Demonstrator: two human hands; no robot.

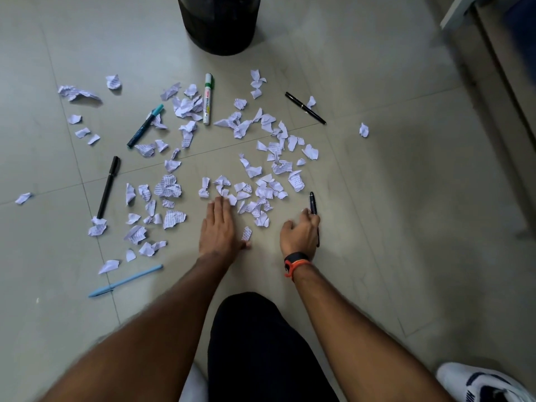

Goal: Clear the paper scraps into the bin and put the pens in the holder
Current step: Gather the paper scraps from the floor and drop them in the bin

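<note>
Several torn white paper scraps lie scattered over the tiled floor. My left hand rests flat and open on the floor at the near edge of the scraps, one scrap beside its thumb. My right hand is closed around a dark pen whose tip sticks up past the fingers. A black bin stands at the far side. Loose on the floor lie a green-capped white marker, a teal pen, a black pen, another black pen and a light blue pen.
My knee in dark trousers is at the bottom centre, and a white shoe at the bottom right. A wooden furniture edge runs along the right side. A lone scrap lies to the right of the pile.
</note>
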